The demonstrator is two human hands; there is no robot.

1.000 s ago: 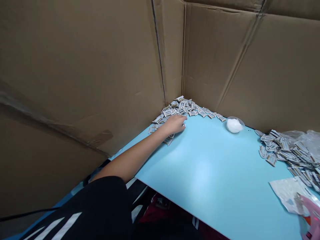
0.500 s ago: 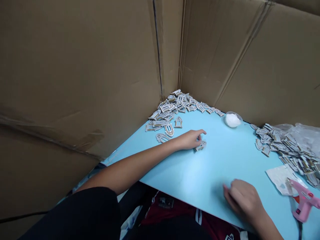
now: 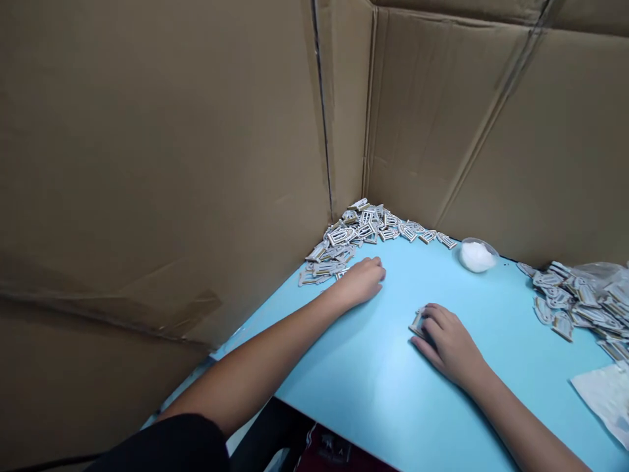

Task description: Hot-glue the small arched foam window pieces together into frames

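Note:
My right hand (image 3: 445,342) rests low over the table, its thumb and fingers around a small arched window-shaped piece (image 3: 417,322), pale with a brownish edge, lying on the surface. My left hand (image 3: 362,282) is closed, fingers curled down, beside the near end of the left pile of arched window pieces (image 3: 339,244). Whatever lies under those curled fingers is hidden. One of the pile's pieces shows partly behind the left hand.
Cardboard walls (image 3: 432,118) enclose the blue table (image 3: 363,387) on the left and at the back. A clear bowl of white stuff (image 3: 477,255) stands near the back wall. Another heap of window pieces (image 3: 584,303) lies at right, with a white sheet (image 3: 607,393) before it.
My right hand has moved forward from the table's front edge onto a window piece. My left hand has left the piece beside it and drawn back toward the left pile. The view shifted; the pink glue gun left it.

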